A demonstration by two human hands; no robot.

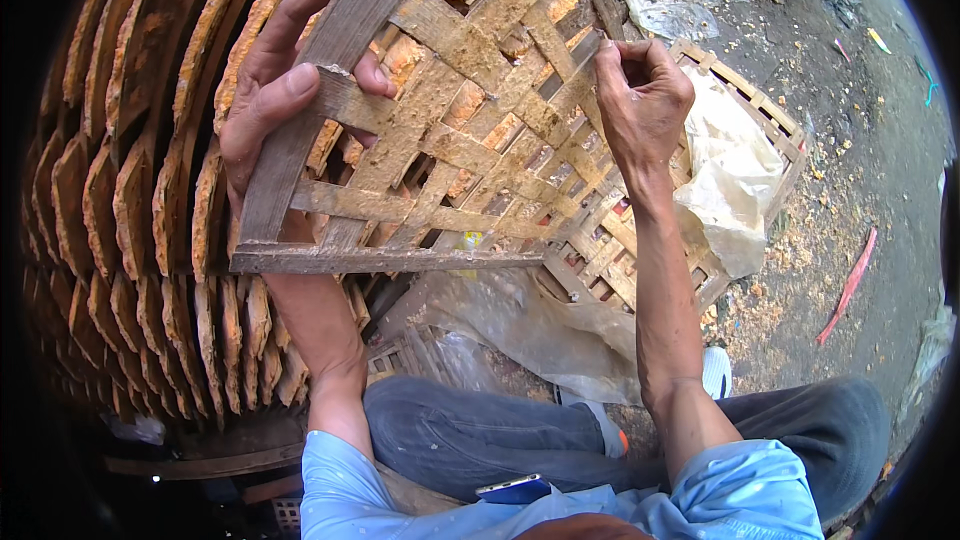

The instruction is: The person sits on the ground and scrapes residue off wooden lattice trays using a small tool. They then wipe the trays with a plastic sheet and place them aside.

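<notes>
In front of me a wooden lattice tray [450,120] of woven slats is held up at a tilt, with crumbly tan residue stuck to its slats. My left hand [277,105] grips its frame at the left edge, thumb on the near face and fingertips showing through the gaps. My right hand [645,82] is at the tray's right side, thumb and forefinger pinched together at a slat end; whether something small is between them cannot be told. Below and behind the right forearm lies another lattice tray [615,240], partly under a crumpled translucent plastic sheet [731,165].
Stacked boards with crusty orange edges [172,187] fill the left side. Plastic sheeting [525,315] hangs above my bent legs. On the crumb-strewn floor to the right lies a pink strip [847,285]. A phone [514,489] rests against my shirt.
</notes>
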